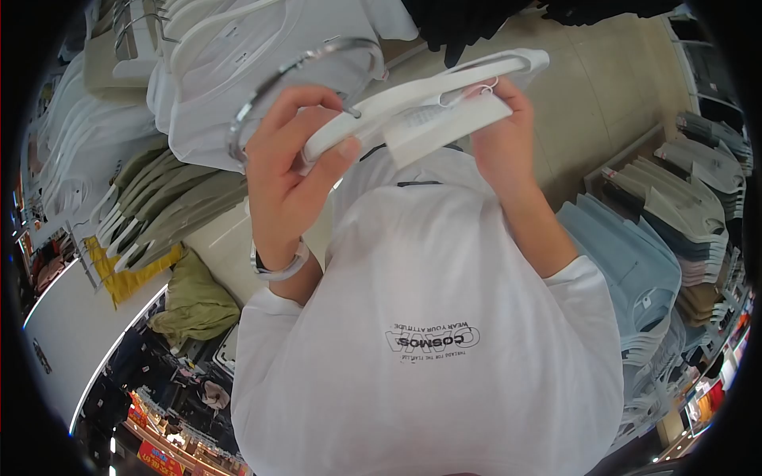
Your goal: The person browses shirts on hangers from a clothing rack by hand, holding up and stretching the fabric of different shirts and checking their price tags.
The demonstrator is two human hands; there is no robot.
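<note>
Both of my hands are raised in front of my chest around a white plastic hanger (432,85). My left hand (290,163), with a band on its wrist, is closed around the hanger's near left part, thumb and fingers pressed on it. A large curved metal hook (298,67) rises from the hanger beside those fingers. My right hand (504,131) is at the hanger's right part, fingers bent by the thin string of a white paper tag (448,131). The tag hangs tilted below the hanger. Part of the right fingers is hidden behind the hanger and tag.
White shirts (230,71) hang on a rack at upper left, with olive garments (171,198) below them. Black clothes (476,20) hang at the top. Light blue shirts (619,246) and beige shirts (659,190) line the right. Tiled floor (603,79) shows between racks.
</note>
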